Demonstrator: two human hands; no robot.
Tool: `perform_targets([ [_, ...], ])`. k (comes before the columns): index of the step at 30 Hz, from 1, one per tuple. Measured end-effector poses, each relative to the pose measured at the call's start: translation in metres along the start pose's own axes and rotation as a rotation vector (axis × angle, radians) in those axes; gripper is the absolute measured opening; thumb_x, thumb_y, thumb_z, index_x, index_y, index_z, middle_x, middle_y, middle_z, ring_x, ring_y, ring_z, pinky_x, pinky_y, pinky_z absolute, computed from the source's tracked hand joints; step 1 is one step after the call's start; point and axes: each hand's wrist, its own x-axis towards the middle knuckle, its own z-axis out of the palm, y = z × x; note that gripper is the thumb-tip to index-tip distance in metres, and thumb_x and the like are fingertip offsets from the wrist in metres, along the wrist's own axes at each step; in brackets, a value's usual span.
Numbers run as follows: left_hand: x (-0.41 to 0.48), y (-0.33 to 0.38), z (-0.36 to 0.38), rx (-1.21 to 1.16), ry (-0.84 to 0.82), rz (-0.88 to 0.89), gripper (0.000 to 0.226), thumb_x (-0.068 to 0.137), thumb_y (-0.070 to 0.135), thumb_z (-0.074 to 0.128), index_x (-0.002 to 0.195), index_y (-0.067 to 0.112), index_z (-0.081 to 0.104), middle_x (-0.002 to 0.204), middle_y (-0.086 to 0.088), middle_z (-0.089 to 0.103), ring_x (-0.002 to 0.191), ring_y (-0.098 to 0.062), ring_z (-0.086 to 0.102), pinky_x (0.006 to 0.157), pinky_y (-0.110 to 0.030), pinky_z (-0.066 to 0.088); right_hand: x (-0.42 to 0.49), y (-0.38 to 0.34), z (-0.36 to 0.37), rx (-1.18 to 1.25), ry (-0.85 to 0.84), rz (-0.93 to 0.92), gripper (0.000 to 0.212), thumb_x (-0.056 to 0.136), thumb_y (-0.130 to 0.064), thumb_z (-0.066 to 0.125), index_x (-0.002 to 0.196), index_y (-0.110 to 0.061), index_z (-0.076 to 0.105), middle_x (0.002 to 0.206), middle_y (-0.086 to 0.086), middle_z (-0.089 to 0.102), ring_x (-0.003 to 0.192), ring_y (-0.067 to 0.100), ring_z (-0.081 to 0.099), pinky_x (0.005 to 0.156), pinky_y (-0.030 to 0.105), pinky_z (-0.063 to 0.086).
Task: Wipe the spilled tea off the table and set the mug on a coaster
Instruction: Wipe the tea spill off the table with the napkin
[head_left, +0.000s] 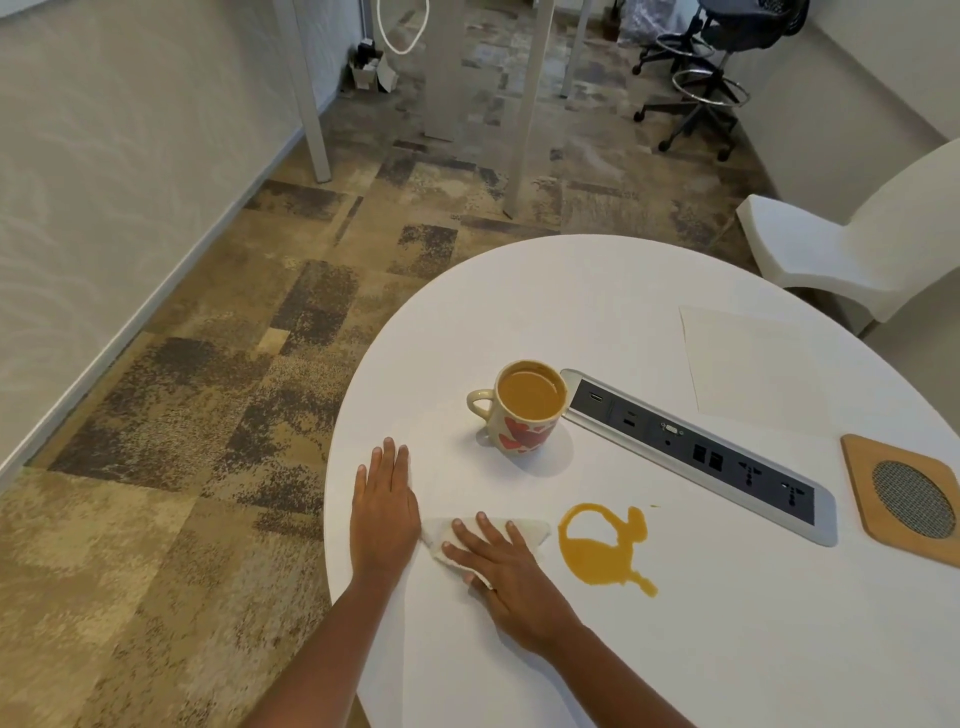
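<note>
Tea puddle (602, 545), one, lies on the white counter (675, 649) at five o'clock from one full mug (524, 408). One coaster (857, 499) sits at three o'clock. Two hands: right hand (506, 569) flat on one cloth (530, 530), left hand (384, 506) open, flat.

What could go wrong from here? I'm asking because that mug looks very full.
1. The mug is filled nearly to the rim and sits beside the power socket strip; a bump while wiping, or lifting it to the coaster, might slosh tea into the outlets.
2. The spilled tea lies close to that strip, so a rightward swipe with the cloth under the right hand could push liquid toward it.
</note>
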Motion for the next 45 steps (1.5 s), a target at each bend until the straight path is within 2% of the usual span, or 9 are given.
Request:
perform_targets([
  [8, -0.018, 0.010, -0.002, -0.019, 0.021, 0.008, 0.045, 0.073, -0.005, 0.047, 0.116, -0.010, 0.058, 0.123, -0.030, 0.058, 0.112, -0.046, 0.057, 0.090, -0.061, 0.045, -0.037, 0.001, -0.005, 0.141, -0.098, -0.034, 0.041, 0.101, -0.018, 0.031, 0.139, -0.026, 0.041, 0.155, -0.013, 0.021, 0.144, 0.003, -0.001, 0.116, 0.024, -0.009],
  [12, -0.025, 0.018, -0.004, 0.020, -0.001, 0.021, 0.044, 0.070, -0.005, 0.049, 0.112, -0.010, 0.061, 0.118, -0.030, 0.062, 0.106, -0.046, 0.061, 0.083, -0.061, 0.049, -0.055, 0.009, -0.012, 0.297, -0.103, 0.041, 0.038, 0.102, -0.022, 0.029, 0.133, -0.039, 0.041, 0.147, -0.026, 0.028, 0.138, -0.010, 0.004, 0.112, 0.006, 0.003],
  [15, -0.030, 0.024, -0.004, 0.090, -0.047, 0.052, 0.043, 0.076, 0.001, 0.037, 0.109, -0.007, 0.064, 0.115, -0.026, 0.065, 0.103, -0.040, 0.064, 0.080, -0.055, 0.053, -0.067, 0.013, -0.023, 0.497, 0.081, 0.173, 0.035, 0.101, -0.026, 0.032, 0.119, -0.055, 0.040, 0.129, -0.039, 0.038, 0.132, -0.015, 0.022, 0.095, -0.011, 0.014],
  [19, -0.033, 0.038, -0.002, 0.145, -0.089, 0.161, 0.048, 0.077, 0.009, 0.030, 0.106, -0.003, 0.067, 0.111, -0.018, 0.069, 0.100, -0.030, 0.068, 0.075, -0.046, 0.057, -0.077, 0.021, -0.041, 0.746, 0.441, 0.224, 0.027, 0.099, -0.027, 0.035, 0.104, -0.041, 0.058, 0.111, -0.019, 0.063, 0.106, -0.008, 0.056, 0.084, 0.002, 0.039],
  [24, -0.032, 0.060, -0.001, 0.151, -0.091, 0.163, 0.036, 0.076, 0.002, 0.046, 0.106, -0.004, 0.066, 0.109, -0.022, 0.069, 0.099, -0.034, 0.068, 0.076, -0.051, 0.055, -0.100, 0.042, -0.073, 0.874, 0.710, 0.324, 0.032, 0.099, -0.013, 0.034, 0.092, -0.031, 0.059, 0.094, -0.009, 0.066, 0.087, 0.000, 0.063, 0.070, 0.004, 0.050],
  [27, -0.036, 0.071, 0.003, 0.185, -0.134, 0.152, 0.044, 0.078, 0.008, 0.034, 0.103, -0.004, 0.068, 0.107, -0.022, 0.070, 0.097, -0.034, 0.069, 0.074, -0.049, 0.056, -0.121, 0.063, -0.091, 0.874, 0.799, 0.388, 0.030, 0.099, -0.020, 0.033, 0.092, -0.025, 0.061, 0.083, -0.006, 0.069, 0.074, 0.005, 0.067, 0.063, 0.011, 0.054],
  [33, -0.037, 0.086, 0.008, 0.163, -0.124, 0.133, 0.048, 0.058, -0.008, 0.078, 0.104, -0.007, 0.066, 0.109, -0.026, 0.068, 0.097, -0.039, 0.067, 0.075, -0.057, 0.054, -0.151, 0.115, -0.111, 0.648, 0.835, 0.622, 0.031, 0.100, -0.026, 0.035, 0.103, -0.008, 0.061, 0.095, 0.009, 0.065, 0.091, 0.025, 0.060, 0.082, 0.033, 0.045],
  [40, -0.039, 0.087, 0.022, 0.124, -0.059, 0.128, 0.042, 0.087, 0.015, 0.035, 0.109, -0.006, 0.064, 0.114, -0.027, 0.065, 0.104, -0.042, 0.063, 0.084, -0.061, 0.049, -0.136, 0.135, -0.131, 0.139, 0.803, 0.818, 0.036, 0.100, -0.029, 0.031, 0.117, -0.009, 0.056, 0.103, 0.021, 0.066, 0.100, 0.040, 0.059, 0.078, 0.038, 0.043],
  [45, -0.041, 0.087, 0.027, 0.101, 0.031, 0.111, 0.041, 0.088, 0.016, 0.038, 0.113, -0.006, 0.061, 0.120, -0.028, 0.061, 0.111, -0.044, 0.058, 0.092, -0.062, 0.043, -0.107, 0.120, -0.114, 0.142, 0.783, 0.770, 0.036, 0.101, -0.027, 0.028, 0.129, -0.022, 0.049, 0.126, 0.013, 0.060, 0.115, 0.033, 0.054, 0.095, 0.043, 0.040],
])
